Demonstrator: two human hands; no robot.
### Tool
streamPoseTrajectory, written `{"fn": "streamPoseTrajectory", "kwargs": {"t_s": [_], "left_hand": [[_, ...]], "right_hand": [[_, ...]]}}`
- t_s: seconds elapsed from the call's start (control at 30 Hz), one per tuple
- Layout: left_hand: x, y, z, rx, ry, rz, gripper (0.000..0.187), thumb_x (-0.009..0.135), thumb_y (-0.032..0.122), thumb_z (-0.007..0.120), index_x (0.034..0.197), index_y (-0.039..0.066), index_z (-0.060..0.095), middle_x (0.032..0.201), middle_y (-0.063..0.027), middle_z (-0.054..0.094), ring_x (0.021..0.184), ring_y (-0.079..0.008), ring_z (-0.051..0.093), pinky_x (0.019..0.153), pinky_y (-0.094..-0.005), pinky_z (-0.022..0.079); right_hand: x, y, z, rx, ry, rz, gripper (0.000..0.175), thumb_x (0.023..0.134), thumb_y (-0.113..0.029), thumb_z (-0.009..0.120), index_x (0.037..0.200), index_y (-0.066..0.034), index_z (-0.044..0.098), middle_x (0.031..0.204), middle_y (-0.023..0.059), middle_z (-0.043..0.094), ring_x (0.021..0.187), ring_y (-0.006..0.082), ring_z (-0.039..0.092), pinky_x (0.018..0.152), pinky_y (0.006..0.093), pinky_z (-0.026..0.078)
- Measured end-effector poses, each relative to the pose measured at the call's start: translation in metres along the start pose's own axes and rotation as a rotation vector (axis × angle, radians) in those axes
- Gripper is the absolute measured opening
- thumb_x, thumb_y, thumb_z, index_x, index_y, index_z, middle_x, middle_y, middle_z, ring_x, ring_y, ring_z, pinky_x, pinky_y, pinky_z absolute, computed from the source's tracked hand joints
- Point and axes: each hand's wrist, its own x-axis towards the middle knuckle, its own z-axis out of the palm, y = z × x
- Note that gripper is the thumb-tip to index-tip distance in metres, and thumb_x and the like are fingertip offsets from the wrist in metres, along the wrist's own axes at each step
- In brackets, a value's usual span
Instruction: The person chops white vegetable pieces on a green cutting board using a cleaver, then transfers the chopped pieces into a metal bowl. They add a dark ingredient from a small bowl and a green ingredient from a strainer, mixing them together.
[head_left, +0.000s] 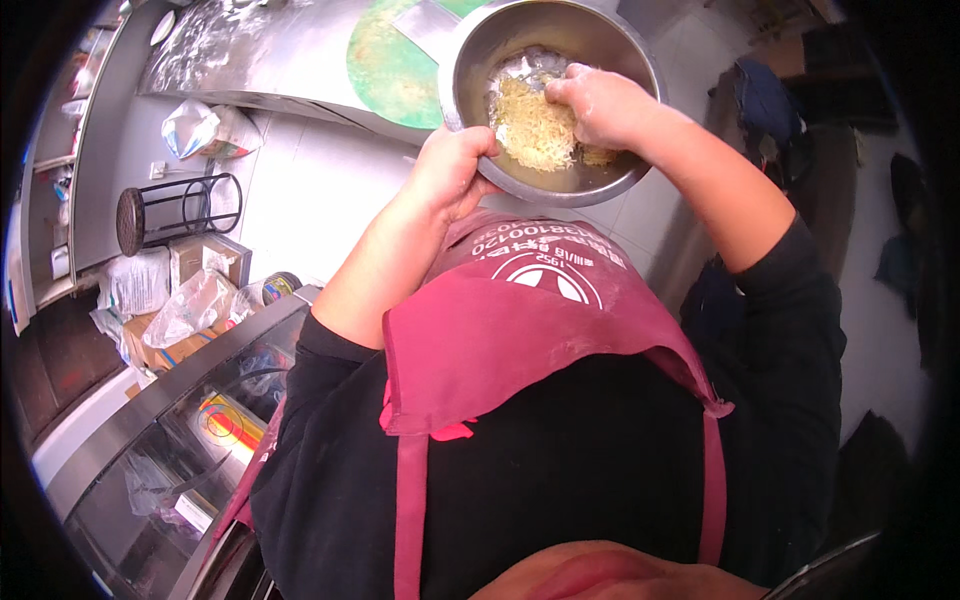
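A steel mixing bowl (517, 184) is tilted towards me in front of the apron. My left hand (454, 165) grips its near left rim, thumb over the edge and fingers underneath. Inside lies a heap of pale yellow food shreds (536, 131), which look like potato. White powder (529, 64) coats the bowl's wall beyond the heap. My right hand (604, 109) is in the bowl at the right side of the shreds, its fingers curled and dusted white. The palm side is hidden, so whether it grasps any shreds is unclear.
Behind the bowl, a round green cutting board (390, 75) with a flat metal blade (427, 30) rests on a steel counter (247, 64). To the left are a tipped stool (180, 214), cardboard boxes (161, 337) and plastic bags (199, 131). A glass-topped case (180, 435) stands beside my left elbow.
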Motion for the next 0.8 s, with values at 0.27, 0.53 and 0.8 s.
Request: {"fn": "streamPoseTrajectory", "kwargs": {"t_s": [0.27,0.53,0.8], "left_hand": [[0.020,0.036,-0.002,0.291,-0.159,-0.048,0.037,0.077,-0.003,0.051,0.113,-0.014,0.049,0.105,-0.0200,0.060,0.090,-0.0324,0.067,0.074,-0.0457,0.062],[0.061,0.067,0.039,0.486,-0.173,-0.095,0.043,0.077,-0.001,0.050,0.119,-0.009,0.045,0.102,-0.0194,0.061,0.086,-0.0327,0.069,0.071,-0.0485,0.063],[0.124,0.136,0.141,0.898,-0.232,0.172,0.050,0.077,0.000,0.050,0.127,0.004,0.047,0.098,-0.0136,0.062,0.087,-0.0257,0.066,0.069,-0.0461,0.062]], "right_hand": [[0.012,-0.024,0.003,-0.137,0.302,-0.110,0.059,0.073,-0.036,0.075,0.126,-0.0150,0.063,0.125,0.0129,0.056,0.123,0.0316,0.049,0.098,0.0466,0.045],[-0.024,0.013,0.001,-0.190,0.079,0.153,0.035,0.075,-0.027,0.069,0.109,-0.0186,0.072,0.119,0.0075,0.059,0.119,0.0275,0.052,0.094,0.0456,0.045],[0.010,0.085,-0.052,0.011,0.559,0.455,0.058,0.083,-0.037,0.069,0.136,-0.0172,0.056,0.146,0.0123,0.045,0.133,0.0320,0.042,0.108,0.0463,0.038]]}}
